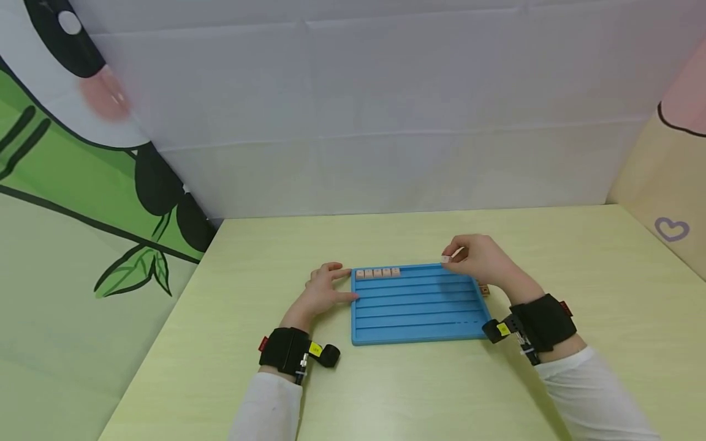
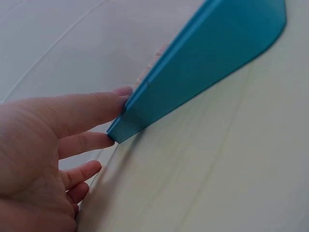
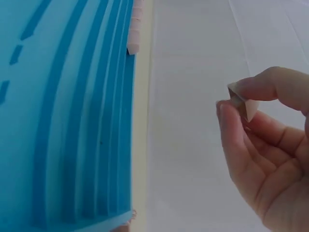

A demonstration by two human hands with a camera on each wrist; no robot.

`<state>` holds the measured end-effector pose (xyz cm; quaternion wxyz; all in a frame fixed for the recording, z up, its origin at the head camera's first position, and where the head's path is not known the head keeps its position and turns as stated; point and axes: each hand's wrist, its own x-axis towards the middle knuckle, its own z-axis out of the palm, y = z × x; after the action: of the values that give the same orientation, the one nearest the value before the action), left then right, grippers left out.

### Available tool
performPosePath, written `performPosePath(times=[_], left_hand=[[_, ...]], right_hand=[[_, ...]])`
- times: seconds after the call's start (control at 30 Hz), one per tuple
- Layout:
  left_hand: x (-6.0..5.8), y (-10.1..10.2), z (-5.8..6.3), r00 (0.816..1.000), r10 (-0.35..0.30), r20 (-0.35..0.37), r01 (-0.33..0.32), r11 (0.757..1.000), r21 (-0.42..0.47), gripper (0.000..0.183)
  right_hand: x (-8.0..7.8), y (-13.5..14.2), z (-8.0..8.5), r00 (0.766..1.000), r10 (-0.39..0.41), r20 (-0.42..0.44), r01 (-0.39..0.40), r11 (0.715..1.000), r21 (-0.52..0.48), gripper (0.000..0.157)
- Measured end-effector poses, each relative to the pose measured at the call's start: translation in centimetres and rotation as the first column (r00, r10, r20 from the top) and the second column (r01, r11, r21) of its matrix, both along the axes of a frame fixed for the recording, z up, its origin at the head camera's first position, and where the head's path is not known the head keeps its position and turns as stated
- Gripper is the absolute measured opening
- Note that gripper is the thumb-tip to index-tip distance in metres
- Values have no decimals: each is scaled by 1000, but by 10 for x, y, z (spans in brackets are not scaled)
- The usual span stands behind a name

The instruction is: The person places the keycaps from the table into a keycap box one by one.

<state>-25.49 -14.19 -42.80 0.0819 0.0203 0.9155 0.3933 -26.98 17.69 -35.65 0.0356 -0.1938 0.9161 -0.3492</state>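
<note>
A blue ridged tray lies on the table. Several small light tiles with marks on them stand in a row at the left of its top groove. My left hand steadies the tray's left side, its fairly straight thumb and index finger touching the edge near the far corner. Over the far edge, right of the row, my right hand pinches one small pale block between thumb and fingertips. In the right wrist view the block is held apart from the tray; its marking cannot be read.
Brown marked blocks sit just beyond the tray's right edge, partly hidden by the right hand and wrist. The pale table meets a white cloth wall at the back. Printed panels stand left and right.
</note>
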Motion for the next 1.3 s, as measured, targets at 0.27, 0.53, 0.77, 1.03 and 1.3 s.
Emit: performPosePath(times=[0.27,0.53,0.77,1.03,1.3], left_hand=[[-3,4,1,1000,19,3,-19,1000,6,70],[-5,5,0,1000,29,4,-29,1000,6,71],[-7,6,-1,1000,17,-6,-17,1000,-8,71],[-4,3,-2,1000,-3,-15,2,1000,-16,71],[0,-2,-3,999,-20,-25,19,1000,-23,71]], right_hand=[[-5,0,-4,996,93,-13,-94,995,-38,23],[-11,-2,-2,990,135,-49,-135,991,19,26],[-15,-2,-1,989,150,-18,-149,988,47,18],[-9,-6,2,989,146,-3,-146,989,31,28],[-2,-9,5,990,139,25,-140,989,43,36]])
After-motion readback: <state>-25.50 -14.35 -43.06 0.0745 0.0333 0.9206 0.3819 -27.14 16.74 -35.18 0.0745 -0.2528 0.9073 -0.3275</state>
